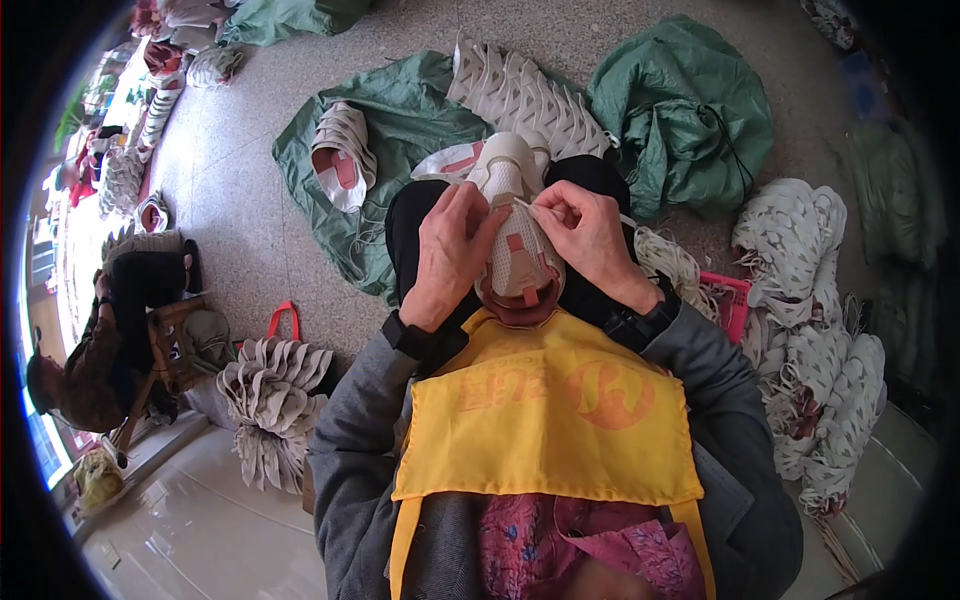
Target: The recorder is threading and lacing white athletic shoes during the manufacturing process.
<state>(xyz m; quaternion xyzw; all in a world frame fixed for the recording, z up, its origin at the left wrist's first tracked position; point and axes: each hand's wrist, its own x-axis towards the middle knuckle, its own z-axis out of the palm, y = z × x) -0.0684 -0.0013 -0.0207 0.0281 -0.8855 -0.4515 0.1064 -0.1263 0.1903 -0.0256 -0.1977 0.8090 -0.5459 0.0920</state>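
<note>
A white mesh shoe upper [517,262] with pink tabs lies across my lap, its collar toward my yellow apron [550,410]. At its left side is my left hand [452,245], with thumb and fingers closed at the lacing edge; what they pinch is partly hidden. My right hand [588,238], on the other side, has thumb and forefinger pinched on a thin white shoelace [528,206]. Both hands meet near the middle of the upper. Just beyond them is its pale toe end [505,160].
Green sacks [680,110] lie on the floor ahead, one under a nested stack of uppers [344,155]. A long row of uppers [525,95] lies between them. More bundles [815,330] and a pink basket [728,300] are at right. Another person [95,350] sits at left.
</note>
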